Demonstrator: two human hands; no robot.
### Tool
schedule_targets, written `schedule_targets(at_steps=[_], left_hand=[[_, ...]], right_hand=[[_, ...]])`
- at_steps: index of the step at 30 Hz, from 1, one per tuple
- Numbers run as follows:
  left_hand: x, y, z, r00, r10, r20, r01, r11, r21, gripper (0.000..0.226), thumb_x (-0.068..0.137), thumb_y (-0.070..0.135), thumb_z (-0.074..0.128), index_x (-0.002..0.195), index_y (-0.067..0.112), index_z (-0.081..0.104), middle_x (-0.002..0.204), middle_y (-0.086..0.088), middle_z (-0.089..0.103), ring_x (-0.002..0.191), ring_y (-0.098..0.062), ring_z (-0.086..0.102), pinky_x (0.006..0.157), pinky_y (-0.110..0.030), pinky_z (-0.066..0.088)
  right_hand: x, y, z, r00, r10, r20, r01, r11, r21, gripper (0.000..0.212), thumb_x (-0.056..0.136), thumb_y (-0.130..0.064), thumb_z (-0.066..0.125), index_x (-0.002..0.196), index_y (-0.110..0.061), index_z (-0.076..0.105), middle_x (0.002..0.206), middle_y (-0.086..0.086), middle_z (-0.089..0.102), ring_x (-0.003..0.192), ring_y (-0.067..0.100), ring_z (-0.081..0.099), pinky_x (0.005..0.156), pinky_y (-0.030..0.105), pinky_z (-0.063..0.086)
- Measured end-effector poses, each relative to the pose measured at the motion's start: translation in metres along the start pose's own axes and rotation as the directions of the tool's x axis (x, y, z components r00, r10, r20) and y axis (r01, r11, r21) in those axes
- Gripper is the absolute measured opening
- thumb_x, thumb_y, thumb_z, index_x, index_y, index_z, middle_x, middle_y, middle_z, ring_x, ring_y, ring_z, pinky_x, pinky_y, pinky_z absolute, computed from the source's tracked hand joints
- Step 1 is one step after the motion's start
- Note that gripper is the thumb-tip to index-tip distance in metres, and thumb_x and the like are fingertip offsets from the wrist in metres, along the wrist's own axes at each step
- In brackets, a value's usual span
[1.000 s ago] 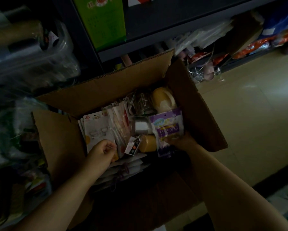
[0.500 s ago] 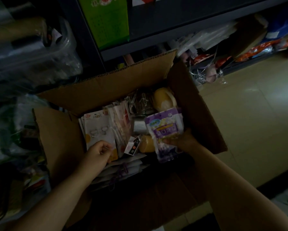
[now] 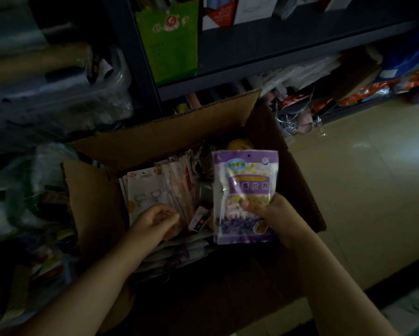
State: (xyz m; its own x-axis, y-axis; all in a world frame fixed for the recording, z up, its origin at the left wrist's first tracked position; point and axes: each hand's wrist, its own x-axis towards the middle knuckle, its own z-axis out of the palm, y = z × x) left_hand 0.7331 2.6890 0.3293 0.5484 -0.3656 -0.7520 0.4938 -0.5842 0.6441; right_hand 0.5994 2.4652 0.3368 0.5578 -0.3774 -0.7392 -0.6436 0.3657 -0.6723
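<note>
Over the cardboard box (image 3: 160,139) on the floor, my right grip (image 3: 279,220) is clenched on a purple sachet packet (image 3: 246,175). The thumb lies across the packet's front and the fingers are behind it. The packet stands upright with its printed face toward the camera. It is held above the box's right half, just inside the right wall, with its lower edge level with my wrist.

My left grip (image 3: 152,219) is down in the left half of the box. Its fingers are curled, and the fingertips meet the thumb at the lower edge of the carded packs (image 3: 143,190) that stand in a row on edge. The light is too dim for me to tell whether they pinch a pack or only rest against it.

Between my two grips a small printed carton (image 3: 198,218) leans among the goods. A yellow rounded item (image 3: 238,144) shows just behind the packet's top edge. Flat white packs (image 3: 179,251) lie at the near side of the box, under my left wrist.

Beyond the box stands a dark metal shelf (image 3: 288,37) with a green bag (image 3: 169,37) on it. Pale floor tiles (image 3: 373,178) run off to the right.
</note>
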Motion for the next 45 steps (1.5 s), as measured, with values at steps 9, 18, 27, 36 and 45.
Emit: schedule_targets(at_steps=[9,18,27,36,45], left_hand=[[-0.039,0.039,-0.027,0.945,0.156,0.288,0.008,0.869,-0.495,0.094,0.008,0.048,0.094,0.096,0.028,0.068,0.088,0.000,0.076,0.075,-0.016,0.073,0.052,-0.027,0.056],[-0.094,0.048,-0.124,0.958,0.282,0.055,-0.174,0.721,-0.670,0.058,0.065,0.000,0.072,0.118,0.021,0.059,0.100,-0.010,0.074,0.084,-0.023,0.072,0.060,-0.032,0.058],[-0.169,0.021,-0.292,0.871,0.452,-0.193,-0.460,0.614,-0.642,0.065,0.064,0.046,0.073,0.123,0.029,0.054,0.106,0.001,0.073,0.095,-0.018,0.071,0.067,-0.032,0.059],[-0.248,-0.010,-0.497,0.695,0.597,-0.401,-0.719,0.573,-0.393,0.046,0.072,0.033,0.062,0.118,0.034,0.055,0.107,0.010,0.072,0.098,-0.009,0.069,0.081,-0.031,0.056],[-0.296,-0.001,-0.599,0.615,0.610,-0.500,-0.789,0.480,-0.383,0.071,0.061,0.022,0.083,0.127,0.023,0.055,0.114,-0.005,0.070,0.106,-0.024,0.067,0.091,-0.046,0.052]], right_hand=[[-0.061,-0.038,0.093,0.972,-0.201,0.119,0.183,0.972,0.145,0.031,0.078,-0.004,0.074,0.106,-0.014,0.064,0.101,0.006,0.074,0.093,0.019,0.072,0.072,0.026,0.057],[-0.093,-0.089,0.201,0.896,-0.407,0.178,0.396,0.913,0.096,0.038,0.071,-0.006,0.076,0.106,-0.012,0.064,0.099,0.007,0.075,0.093,0.024,0.071,0.078,0.034,0.058],[-0.158,-0.134,0.369,0.792,-0.569,0.221,0.581,0.814,0.009,0.053,0.058,-0.028,0.080,0.106,-0.020,0.060,0.094,-0.001,0.075,0.086,0.018,0.072,0.080,0.039,0.058],[-0.225,-0.158,0.575,0.703,-0.692,0.163,0.697,0.716,0.032,0.035,0.070,-0.016,0.080,0.100,-0.014,0.062,0.082,0.004,0.075,0.068,0.025,0.072,0.056,0.038,0.058],[-0.280,-0.212,0.666,0.545,-0.795,0.266,0.812,0.579,0.067,0.022,0.078,-0.013,0.075,0.097,-0.013,0.064,0.082,0.007,0.074,0.068,0.024,0.067,0.055,0.032,0.055]])
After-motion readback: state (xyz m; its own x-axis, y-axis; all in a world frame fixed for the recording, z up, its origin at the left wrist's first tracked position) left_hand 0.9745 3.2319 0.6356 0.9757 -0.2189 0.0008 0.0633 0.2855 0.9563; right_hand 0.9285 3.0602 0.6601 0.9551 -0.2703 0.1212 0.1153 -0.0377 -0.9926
